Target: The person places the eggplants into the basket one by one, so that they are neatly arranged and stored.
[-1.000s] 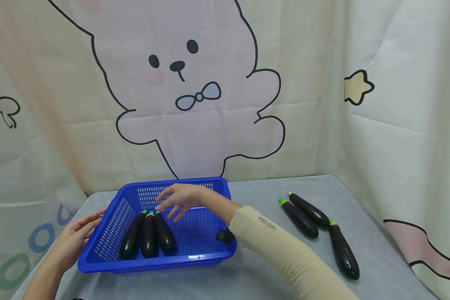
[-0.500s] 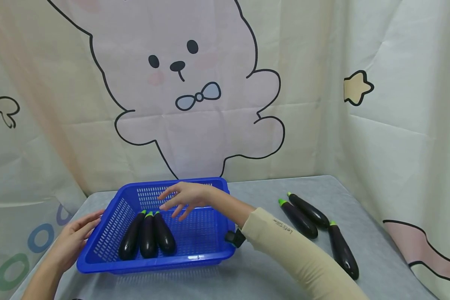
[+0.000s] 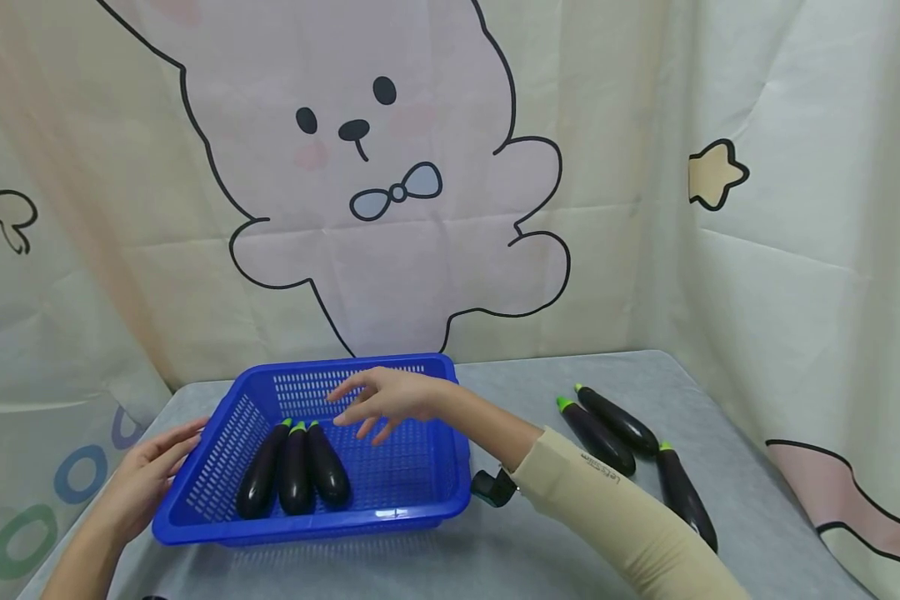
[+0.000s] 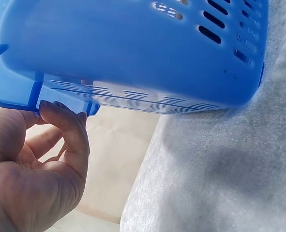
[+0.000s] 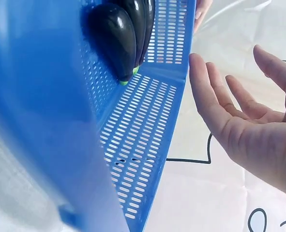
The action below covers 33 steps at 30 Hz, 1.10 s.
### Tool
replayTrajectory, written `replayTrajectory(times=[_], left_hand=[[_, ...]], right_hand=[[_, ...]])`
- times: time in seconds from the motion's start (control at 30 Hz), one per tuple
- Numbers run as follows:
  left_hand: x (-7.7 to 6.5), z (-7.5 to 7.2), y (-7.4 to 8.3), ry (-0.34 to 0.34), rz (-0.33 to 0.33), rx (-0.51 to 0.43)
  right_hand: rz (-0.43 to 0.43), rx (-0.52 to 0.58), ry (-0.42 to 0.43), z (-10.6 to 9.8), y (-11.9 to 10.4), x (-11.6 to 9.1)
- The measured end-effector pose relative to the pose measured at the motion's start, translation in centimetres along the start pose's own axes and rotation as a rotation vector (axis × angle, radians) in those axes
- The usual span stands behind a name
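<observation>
Three dark eggplants (image 3: 296, 471) with green stem ends lie side by side in the left part of a blue plastic basket (image 3: 412, 518). At the basket's left rim is my left hand (image 3: 138, 479), its curled fingers (image 4: 67, 125) holding the rim edge in the left wrist view. My right hand (image 3: 397, 396) hovers over the basket's middle, fingers spread and nothing in them. The right wrist view has this hand (image 5: 244, 111) beyond the slotted basket wall, apart from the eggplants (image 5: 114, 41).
Three more eggplants lie on the grey table cover (image 3: 540, 517) at the right: two close together (image 3: 596, 437) and one nearer the front (image 3: 686, 500), partly behind the right sleeve (image 3: 615, 508). A printed curtain (image 3: 607, 275) hangs behind the table.
My right hand has drawn back to the right, away from the eggplants in the basket, still with empty fingers. The left hand stays at the basket's rim.
</observation>
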<state>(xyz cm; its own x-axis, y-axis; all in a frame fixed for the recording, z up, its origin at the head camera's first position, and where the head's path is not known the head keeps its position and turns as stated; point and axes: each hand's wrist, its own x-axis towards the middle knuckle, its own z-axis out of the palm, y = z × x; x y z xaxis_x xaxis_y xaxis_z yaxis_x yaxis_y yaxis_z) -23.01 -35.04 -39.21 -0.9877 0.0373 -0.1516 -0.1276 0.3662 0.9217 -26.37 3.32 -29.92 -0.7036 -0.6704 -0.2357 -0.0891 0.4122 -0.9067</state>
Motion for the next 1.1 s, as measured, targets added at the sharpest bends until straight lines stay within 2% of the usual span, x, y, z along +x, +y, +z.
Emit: replayTrajectory(times=[0.17,0.73,1.1], left_hand=[[0.0,-0.1,-0.2,-0.004,0.010,-0.016],[0.1,-0.1,0.0,0.003,-0.010,0.034],[0.0,0.1,-0.2,0.001,0.003,-0.002]], right_hand=[[-0.027,-0.015,0.005,0.1,0.2,-0.9],[-0.121,-0.101,0.090,-0.9,0.8,-4.2],[-0.158,-0.101,0.157,-1.6,1.9,-6.4]])
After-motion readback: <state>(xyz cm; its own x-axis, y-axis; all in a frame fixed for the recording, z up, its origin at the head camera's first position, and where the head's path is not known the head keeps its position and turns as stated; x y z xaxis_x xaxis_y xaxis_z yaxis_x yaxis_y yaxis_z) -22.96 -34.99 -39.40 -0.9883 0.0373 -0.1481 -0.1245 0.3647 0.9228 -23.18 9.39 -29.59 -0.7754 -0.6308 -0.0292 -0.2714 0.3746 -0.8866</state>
